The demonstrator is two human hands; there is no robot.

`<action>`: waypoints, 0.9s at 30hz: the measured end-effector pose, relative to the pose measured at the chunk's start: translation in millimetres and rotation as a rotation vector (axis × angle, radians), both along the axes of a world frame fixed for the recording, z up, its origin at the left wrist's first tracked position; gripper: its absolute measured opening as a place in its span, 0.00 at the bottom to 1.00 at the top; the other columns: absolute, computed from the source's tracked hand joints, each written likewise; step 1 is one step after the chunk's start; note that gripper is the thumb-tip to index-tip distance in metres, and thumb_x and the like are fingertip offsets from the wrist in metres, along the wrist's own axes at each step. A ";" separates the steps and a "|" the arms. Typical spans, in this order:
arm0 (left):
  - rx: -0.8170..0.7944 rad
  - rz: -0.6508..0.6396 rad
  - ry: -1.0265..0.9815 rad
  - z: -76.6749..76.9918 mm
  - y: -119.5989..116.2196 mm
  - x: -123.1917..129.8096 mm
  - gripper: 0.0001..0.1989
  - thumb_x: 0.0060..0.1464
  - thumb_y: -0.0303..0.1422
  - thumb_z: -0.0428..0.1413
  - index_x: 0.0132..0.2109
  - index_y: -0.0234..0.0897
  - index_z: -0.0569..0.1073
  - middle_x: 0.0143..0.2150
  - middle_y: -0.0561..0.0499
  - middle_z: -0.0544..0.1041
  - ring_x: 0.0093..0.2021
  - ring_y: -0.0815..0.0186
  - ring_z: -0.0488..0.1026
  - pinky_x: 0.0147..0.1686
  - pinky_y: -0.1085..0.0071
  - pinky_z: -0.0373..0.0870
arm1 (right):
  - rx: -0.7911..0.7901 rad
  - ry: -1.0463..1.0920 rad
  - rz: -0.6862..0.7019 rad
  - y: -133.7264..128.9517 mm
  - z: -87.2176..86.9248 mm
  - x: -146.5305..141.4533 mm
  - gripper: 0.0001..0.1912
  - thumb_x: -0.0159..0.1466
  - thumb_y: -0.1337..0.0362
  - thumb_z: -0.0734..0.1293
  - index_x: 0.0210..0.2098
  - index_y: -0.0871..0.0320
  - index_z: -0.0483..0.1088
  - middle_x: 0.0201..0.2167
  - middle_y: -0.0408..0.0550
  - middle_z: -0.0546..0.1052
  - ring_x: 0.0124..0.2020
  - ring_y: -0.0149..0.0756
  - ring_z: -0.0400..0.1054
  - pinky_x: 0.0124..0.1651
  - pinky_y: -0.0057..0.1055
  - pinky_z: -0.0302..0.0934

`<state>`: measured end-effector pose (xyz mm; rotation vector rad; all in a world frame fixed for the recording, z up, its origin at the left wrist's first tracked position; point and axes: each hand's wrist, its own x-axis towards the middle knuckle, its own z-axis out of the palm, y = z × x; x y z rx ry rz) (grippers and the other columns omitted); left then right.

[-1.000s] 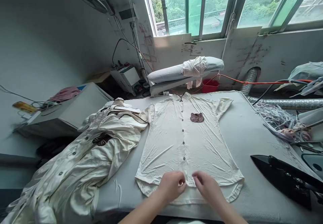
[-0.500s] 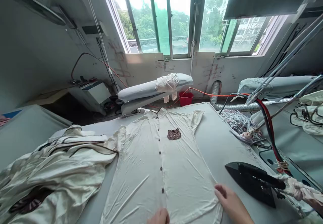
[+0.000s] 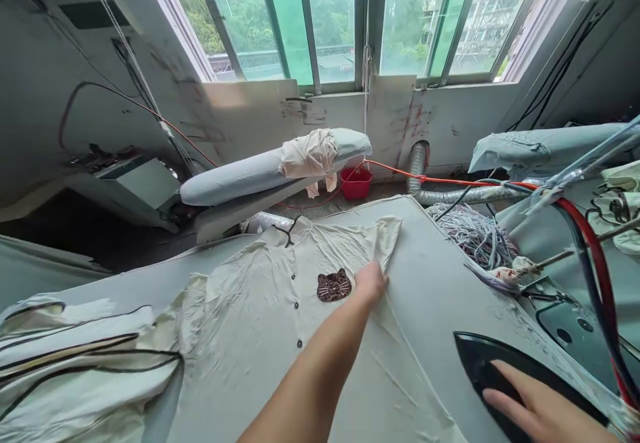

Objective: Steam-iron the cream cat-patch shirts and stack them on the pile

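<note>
A cream button-front shirt (image 3: pixel 330 376) with dark buttons and dark neck trim lies spread on the padded table. On its chest is a brown striped cat-face patch (image 3: pixel 334 286). My left hand (image 3: pixel 371 283) reaches across the shirt, its fingers closed on the cloth beside the patch, just under the right-hand sleeve; the fingertips are partly hidden and blurred. At the lower right, a black iron (image 3: pixel 475 356) rests on the table with its tip pointing up and left. Around its handle is my right hand (image 3: pixel 545 403), thumb and fingers on either side.
More cream garments with dark piping (image 3: pixel 75 356) are heaped at the left. Behind the table stand a padded pressing arm (image 3: pixel 235 175) and a red bucket (image 3: pixel 356 183). Red and black hoses (image 3: pixel 595 256) hang at the right, near a pile of pale cords (image 3: pixel 470 233).
My left hand has moved from the shirt's lower front up to below the sleeve. My right hand has left the shirt's side edge and gone right to the iron. The view has tilted downward.
</note>
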<state>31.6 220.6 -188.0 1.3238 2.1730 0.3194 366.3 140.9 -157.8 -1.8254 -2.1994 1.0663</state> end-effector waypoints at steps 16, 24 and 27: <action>0.526 0.081 0.482 -58.5 -428.4 -7.1 0.16 0.63 0.33 0.52 0.57 0.43 0.71 0.65 0.46 0.66 0.68 0.57 0.59 0.69 0.54 0.47 | -0.230 -0.290 0.047 -79.9 -14.0 -31.5 0.32 0.65 0.42 0.54 0.48 0.63 0.72 0.50 0.63 0.76 0.53 0.51 0.72 0.55 0.40 0.65; 0.369 0.719 0.591 -69.8 -540.3 -19.9 0.16 0.61 0.34 0.53 0.56 0.37 0.73 0.56 0.43 0.74 0.56 0.56 0.70 0.55 0.61 0.67 | -0.299 -0.181 0.626 -105.0 11.6 -96.9 0.42 0.54 0.32 0.59 0.52 0.60 0.71 0.56 0.60 0.73 0.57 0.53 0.68 0.56 0.38 0.64; 0.273 0.884 0.380 -59.9 -549.0 -24.9 0.20 0.56 0.27 0.54 0.56 0.35 0.72 0.51 0.44 0.76 0.51 0.60 0.73 0.54 0.65 0.69 | -0.380 -0.180 0.911 -168.7 17.4 -164.0 0.32 0.62 0.38 0.54 0.48 0.58 0.69 0.50 0.57 0.76 0.50 0.48 0.71 0.50 0.38 0.63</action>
